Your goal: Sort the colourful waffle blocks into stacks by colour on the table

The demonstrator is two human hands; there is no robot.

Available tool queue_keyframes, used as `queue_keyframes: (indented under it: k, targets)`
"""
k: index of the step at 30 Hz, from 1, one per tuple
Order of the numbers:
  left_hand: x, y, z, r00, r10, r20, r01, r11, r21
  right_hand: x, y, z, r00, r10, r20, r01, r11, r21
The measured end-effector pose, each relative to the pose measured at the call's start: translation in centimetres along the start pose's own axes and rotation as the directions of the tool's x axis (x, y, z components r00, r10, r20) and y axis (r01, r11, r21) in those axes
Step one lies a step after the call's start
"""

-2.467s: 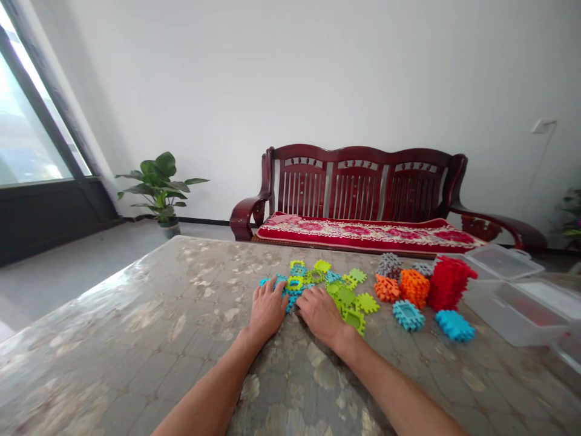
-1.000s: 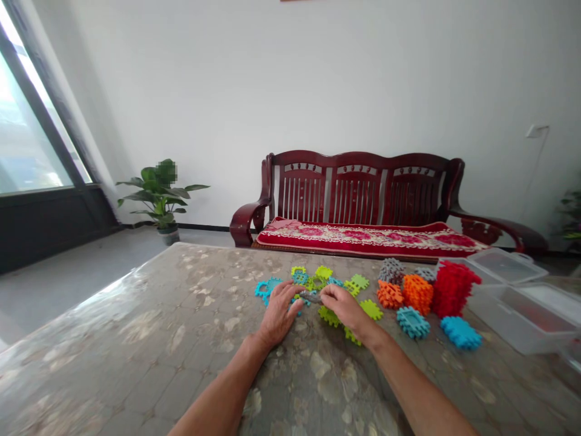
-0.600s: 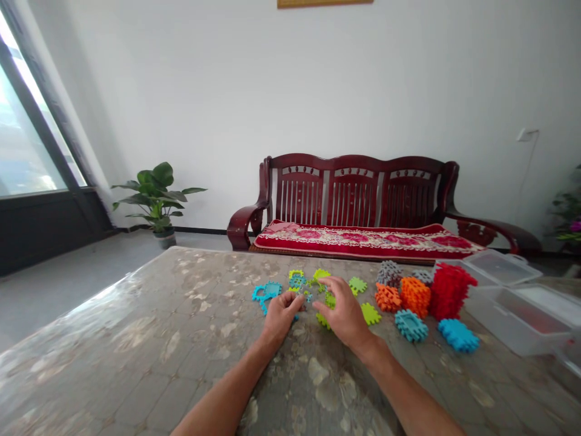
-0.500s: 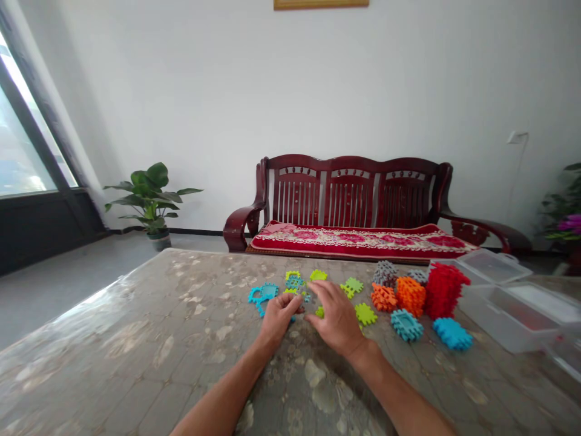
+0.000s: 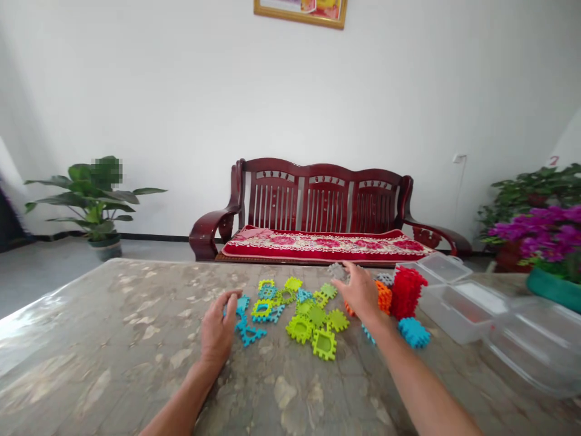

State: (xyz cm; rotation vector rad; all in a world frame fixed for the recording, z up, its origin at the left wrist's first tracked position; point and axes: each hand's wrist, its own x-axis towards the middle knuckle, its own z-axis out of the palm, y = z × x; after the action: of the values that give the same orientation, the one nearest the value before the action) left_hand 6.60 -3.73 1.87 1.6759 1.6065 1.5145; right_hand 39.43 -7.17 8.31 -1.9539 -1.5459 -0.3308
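My left hand rests at the left side of the loose pieces, beside blue toothed pieces; its fingers are curled, and what they hold, if anything, is hidden. My right hand reaches over the orange pieces, thumb and fingers apart at a grey stack. Between my hands, several yellow-green toothed pieces lie flat with some blue ones among them. A tall red stack stands right of the orange one, with a blue stack in front of it.
Clear plastic boxes with raised lids stand on the right of the patterned table. A teal pot with purple flowers is at the far right. Behind the table is a wooden bench with a red cushion.
My hands have moved apart, the left to the blue pieces and the right to the grey stack. The view has turned right, and more green pieces are uncovered.
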Motion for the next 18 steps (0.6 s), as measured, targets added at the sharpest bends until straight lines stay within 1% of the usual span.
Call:
queue_keyframes:
  k: [3, 5, 7, 12, 15, 18]
  targets:
    - [0.7, -1.1, -0.6, 0.998, 0.007, -0.061, 0.004, 0.985, 0.175, 2.2, 2.7, -1.1, 0.998, 0.070, 0.001, -0.069, 0.980, -0.188]
    - [0.9, -1.3, -0.6, 0.998, 0.011, -0.067, 0.008, 0.961, 0.276, 3.0, 3.6, -1.5, 0.996, 0.092, 0.013, -0.085, 0.959, -0.270]
    - [0.8, -1.2, -0.5, 0.999, 0.013, -0.053, 0.007, 0.933, 0.360, 3.3, 4.1, -1.5, 0.994, 0.107, 0.031, -0.091, 0.941, -0.326]
    - [0.5, -0.5, -0.6, 1.000, -0.023, -0.019, 0.029, 0.878, 0.478, 3.5, 4.6, -0.8, 0.990, 0.128, 0.058, -0.094, 0.912, -0.400]
    - [0.5, -0.2, -0.8, 0.999, -0.051, -0.001, 0.044, 0.855, 0.516, 3.5, 4.9, -0.5, 0.989, 0.131, 0.060, -0.095, 0.906, -0.412]
    - [0.5, -0.1, -0.8, 0.997, -0.073, 0.012, 0.054, 0.830, 0.556, 3.2, 4.9, -0.8, 0.991, 0.124, 0.051, -0.094, 0.910, -0.404]
